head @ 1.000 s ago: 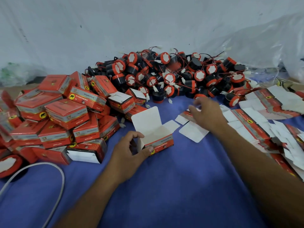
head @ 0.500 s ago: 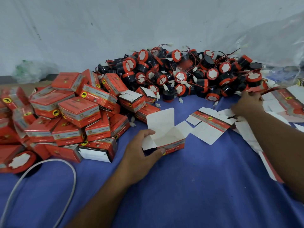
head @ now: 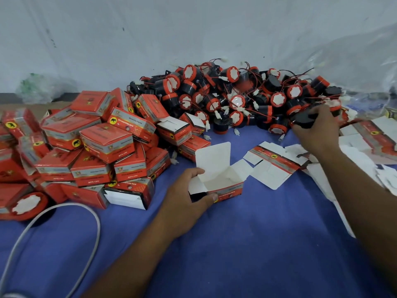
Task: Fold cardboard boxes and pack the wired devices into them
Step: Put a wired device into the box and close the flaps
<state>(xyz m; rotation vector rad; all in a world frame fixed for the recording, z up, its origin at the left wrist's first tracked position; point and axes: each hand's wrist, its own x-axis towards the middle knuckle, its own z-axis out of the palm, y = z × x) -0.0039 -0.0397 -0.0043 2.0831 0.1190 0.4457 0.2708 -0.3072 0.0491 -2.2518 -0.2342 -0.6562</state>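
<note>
My left hand [head: 187, 196] grips an erected red-and-white cardboard box [head: 221, 179] on the blue cloth, its lid flap standing up and its white inside showing. My right hand [head: 315, 130] reaches into the right side of the pile of black-and-red wired devices [head: 232, 97] and curls around one black device [head: 305, 120]. A flat unfolded box blank [head: 272, 162] lies between my two hands.
Several closed red boxes [head: 90, 147] are heaped at the left. More flat blanks [head: 369, 136] lie at the right. A grey cable [head: 64, 216] curves across the blue cloth [head: 247, 244] at lower left. Clear plastic sheeting [head: 354, 61] rises behind the device pile.
My right hand moved from the flat blanks up and right into the device pile and closed around a black device. My left hand kept hold of the open box.
</note>
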